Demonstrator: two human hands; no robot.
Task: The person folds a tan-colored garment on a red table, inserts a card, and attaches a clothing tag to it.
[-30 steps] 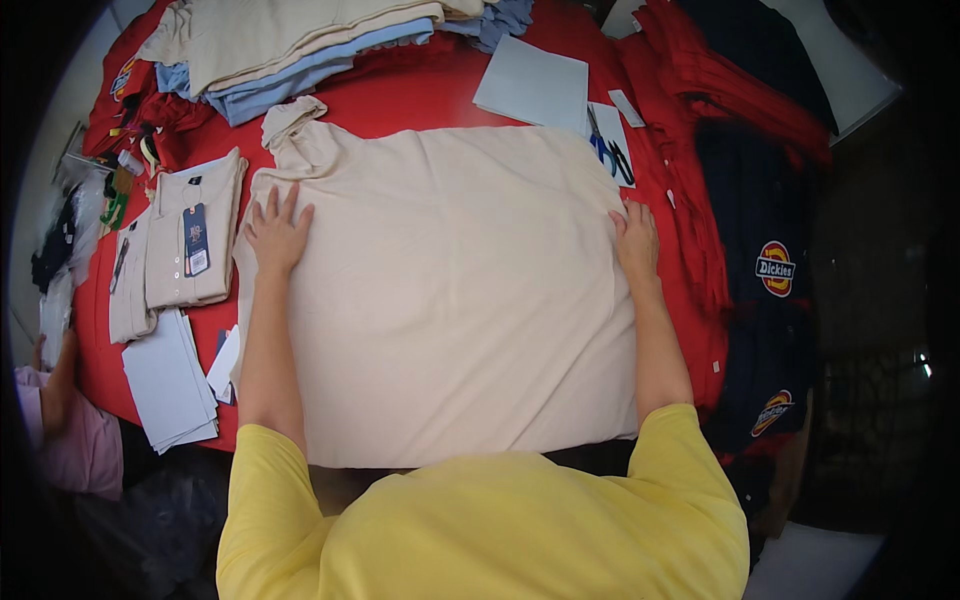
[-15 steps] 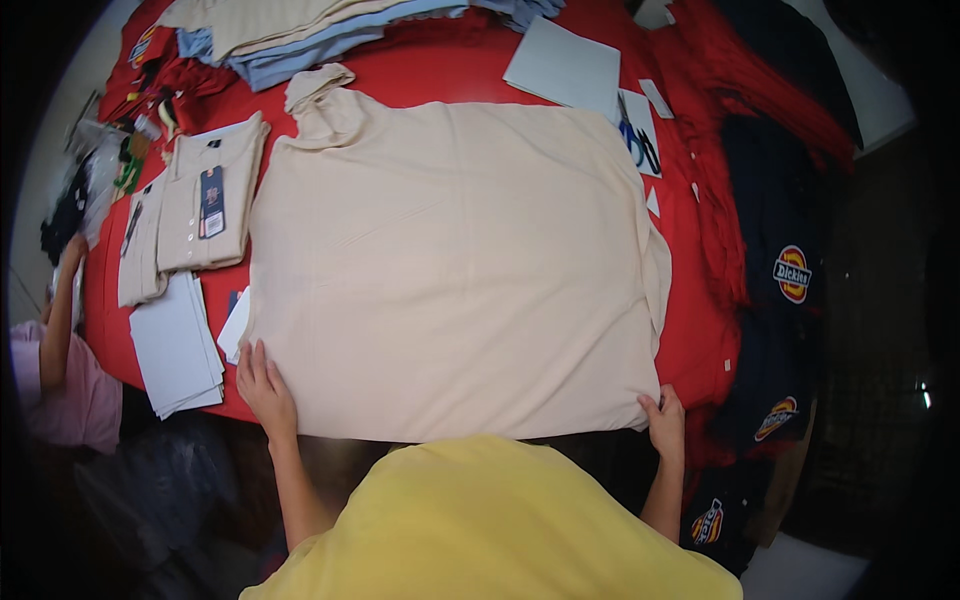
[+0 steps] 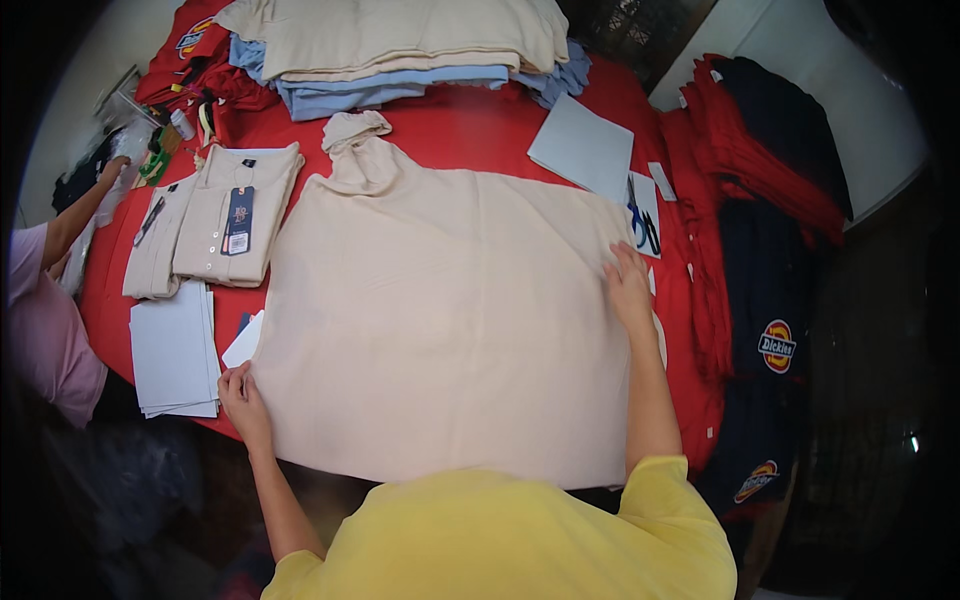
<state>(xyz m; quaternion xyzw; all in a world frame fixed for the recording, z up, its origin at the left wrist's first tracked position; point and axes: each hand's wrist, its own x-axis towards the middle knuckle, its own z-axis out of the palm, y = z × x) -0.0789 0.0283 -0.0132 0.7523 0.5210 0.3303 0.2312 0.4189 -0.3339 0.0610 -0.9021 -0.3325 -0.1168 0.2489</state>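
Note:
A cream knit shirt (image 3: 450, 320) lies spread face down or up, I cannot tell which, with its near edge against my yellow top. A bunched sleeve or collar part (image 3: 358, 150) sticks out at its far left. My left hand (image 3: 245, 408) is at the shirt's near left edge, its fingers bent in and closed on the fabric. Higher on the opposite side, my right hand (image 3: 630, 288) rests on the shirt's right edge with its fingers stretched out. Just beyond that hand are blue-handled scissors (image 3: 640, 228) on a white card.
Folded cream shirts (image 3: 235, 215) with a dark tag lie left, above white sheets (image 3: 175, 345). More white sheets (image 3: 583, 148) lie far right. Cream and light-blue garments (image 3: 400, 40) are piled at the back, red and navy ones (image 3: 760, 270) at right. A person in pink (image 3: 50, 310) works at left.
My right hand has let go of the near right corner and moved away from me along the right edge. My left hand stays at the left edge. The view has shifted.

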